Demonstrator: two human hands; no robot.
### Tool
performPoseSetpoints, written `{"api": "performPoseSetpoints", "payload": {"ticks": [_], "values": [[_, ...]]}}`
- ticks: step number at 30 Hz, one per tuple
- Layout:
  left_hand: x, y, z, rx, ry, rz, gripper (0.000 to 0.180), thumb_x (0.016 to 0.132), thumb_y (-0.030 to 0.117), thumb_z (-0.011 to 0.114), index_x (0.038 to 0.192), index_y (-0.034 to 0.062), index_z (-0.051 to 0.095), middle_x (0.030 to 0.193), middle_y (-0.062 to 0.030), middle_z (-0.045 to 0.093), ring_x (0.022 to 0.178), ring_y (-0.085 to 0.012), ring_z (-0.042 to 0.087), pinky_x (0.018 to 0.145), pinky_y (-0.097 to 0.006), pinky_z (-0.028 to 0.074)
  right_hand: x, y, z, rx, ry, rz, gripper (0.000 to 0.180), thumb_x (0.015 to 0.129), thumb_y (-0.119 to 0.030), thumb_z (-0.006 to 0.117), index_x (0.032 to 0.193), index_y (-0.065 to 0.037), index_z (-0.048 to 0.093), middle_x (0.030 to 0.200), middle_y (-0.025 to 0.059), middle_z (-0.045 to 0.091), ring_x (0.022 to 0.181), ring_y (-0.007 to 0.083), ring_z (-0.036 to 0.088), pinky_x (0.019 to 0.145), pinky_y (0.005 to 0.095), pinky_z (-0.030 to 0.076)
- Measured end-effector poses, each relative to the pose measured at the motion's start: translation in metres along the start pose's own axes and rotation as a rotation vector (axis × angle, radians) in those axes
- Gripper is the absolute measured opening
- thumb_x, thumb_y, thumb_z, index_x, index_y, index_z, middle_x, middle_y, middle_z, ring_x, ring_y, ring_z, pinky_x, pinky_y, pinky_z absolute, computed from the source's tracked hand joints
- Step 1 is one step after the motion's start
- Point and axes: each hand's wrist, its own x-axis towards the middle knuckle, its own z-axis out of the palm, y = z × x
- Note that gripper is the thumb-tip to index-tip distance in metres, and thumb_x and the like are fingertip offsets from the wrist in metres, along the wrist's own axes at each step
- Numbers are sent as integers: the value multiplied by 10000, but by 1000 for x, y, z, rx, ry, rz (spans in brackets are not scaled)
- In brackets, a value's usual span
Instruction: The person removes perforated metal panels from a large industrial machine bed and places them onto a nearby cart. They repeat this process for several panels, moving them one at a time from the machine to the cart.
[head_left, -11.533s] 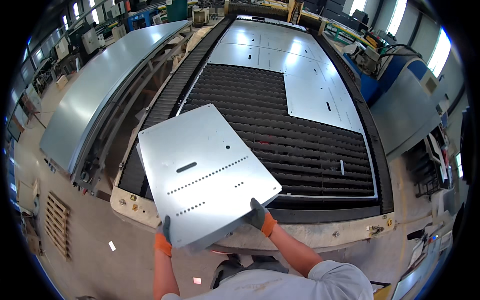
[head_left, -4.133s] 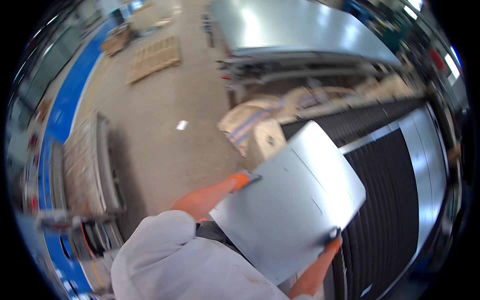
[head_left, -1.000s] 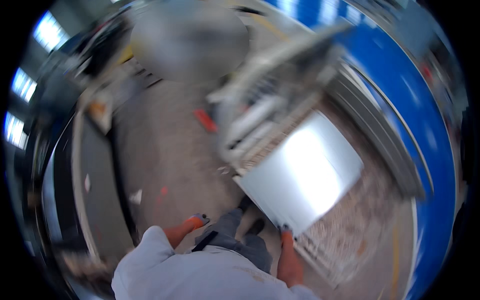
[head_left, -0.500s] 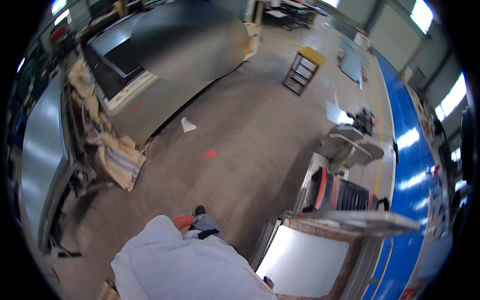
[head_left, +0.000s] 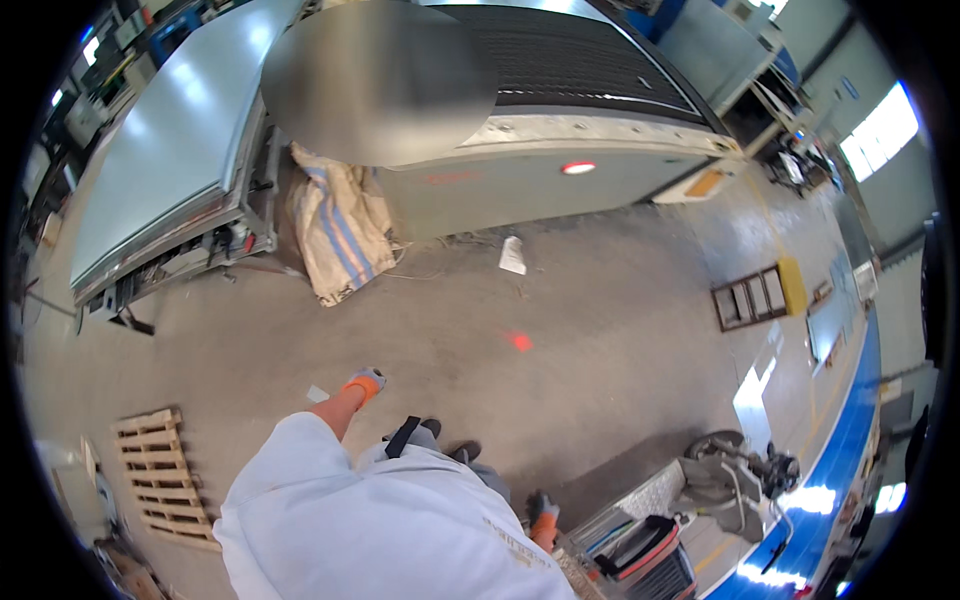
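My left hand (head_left: 367,381), in a grey glove with an orange cuff, hangs over the concrete floor with its fingers curled and nothing seen in them. My right hand (head_left: 542,505), in a dark grey glove with an orange cuff, is low at my right side, nearest to a three-wheeled motor cart (head_left: 640,497). Its fingers look slightly apart, and no held thing shows, though the hand is small and soft in the picture. The cart has handlebars, a dark seat with red edging and a metal load bed, mostly cut off by my sleeve and the picture's edge.
Ahead stands a large grey machine bed (head_left: 540,185) with a dark slatted top. Sheet metal (head_left: 180,130) lies on a low frame at left, beside a woven sack (head_left: 345,235). A wooden pallet (head_left: 165,480) lies at left; a yellow-topped stool (head_left: 755,297) is at right.
My view has swung left, so the machine and cart have shifted right in it. My right hand, earlier at the pale sheet on the cart's bed, is now away from it over the floor.
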Motion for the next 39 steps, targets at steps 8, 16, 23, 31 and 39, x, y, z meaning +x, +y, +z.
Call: {"api": "performPoseSetpoints", "payload": {"ticks": [8, 16, 23, 31, 39], "values": [[-21, -51, -12, -276, 286, -114, 309, 836, 321, 553, 980, 106, 722, 1009, -213, 688, 938, -369, 675, 813, -424, 530, 159, -230, 128, -703, -149, -290, 275, 864, -341, 659, 1047, -142, 709, 860, 51, 687, 760, 159, 609, 649, 291, 459], [-13, -150, -14, -589, 285, -556, 341, 825, 313, 517, 952, 82, 733, 981, -182, 710, 980, -381, 670, 862, -456, 525, 99, -341, 406, -858, -335, -765, 344, 859, -325, 674, 1079, -64, 722, 973, 95, 736, 879, 190, 676, 794, 348, 525], [153, -193, -157, -918, 630, -435, 283, 880, 322, 623, 956, 78, 745, 879, -124, 737, 867, -274, 706, 788, -402, 536, 29, -446, 668, -547, -364, -1001, 340, 876, -193, 694, 1158, -3, 678, 1088, 119, 718, 1007, 177, 657, 899, 303, 506], [253, -152, -616, -949, 956, 310, 322, 886, 34, 628, 1204, -14, 642, 1139, -133, 694, 1050, -219, 651, 950, -316, 484, -54, -573, 860, -401, -241, -1159, 311, 892, -182, 694, 1144, 0, 680, 1076, 152, 713, 977, 221, 670, 884, 334, 514], [401, -161, -783, -955, 905, 316, 370, 892, 8, 613, 1262, -10, 605, 1207, -111, 667, 1090, -191, 627, 991, -300, 468, -8, -651, 1009, -427, -41, -1233, 249, 860, -192, 708, 1058, -41, 704, 970, 155, 717, 893, 306, 685, 823, 370, 523]]}}
